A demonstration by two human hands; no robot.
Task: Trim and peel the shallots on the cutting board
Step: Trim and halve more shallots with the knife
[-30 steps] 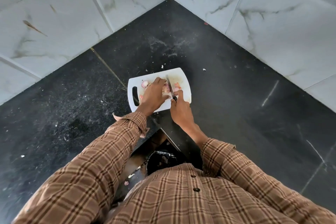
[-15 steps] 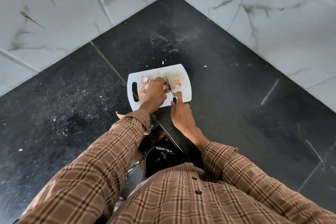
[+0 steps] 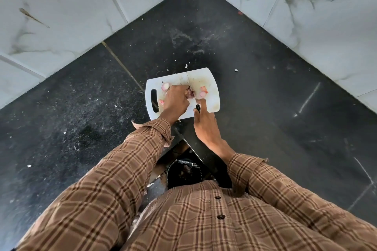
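One white cutting board (image 3: 212, 104) sat on the black counter (image 3: 265, 87). Going left to right: two loose shallot bits, one at the top left (image 3: 165, 86) and one lower (image 3: 161, 101), then the left hand (image 3: 176, 101) with fingers curled, pinching one shallot (image 3: 190, 93). One knife (image 3: 190, 85) was cutting it, right hand (image 3: 205, 122) wrapped round the handle. Two more pieces (image 3: 203, 91) lay right of the blade.

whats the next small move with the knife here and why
Probably press the knife down through the shallot to trim its end. The left hand pins that shallot on the cutting board, the blade lies right across it, and the right hand grips the handle.
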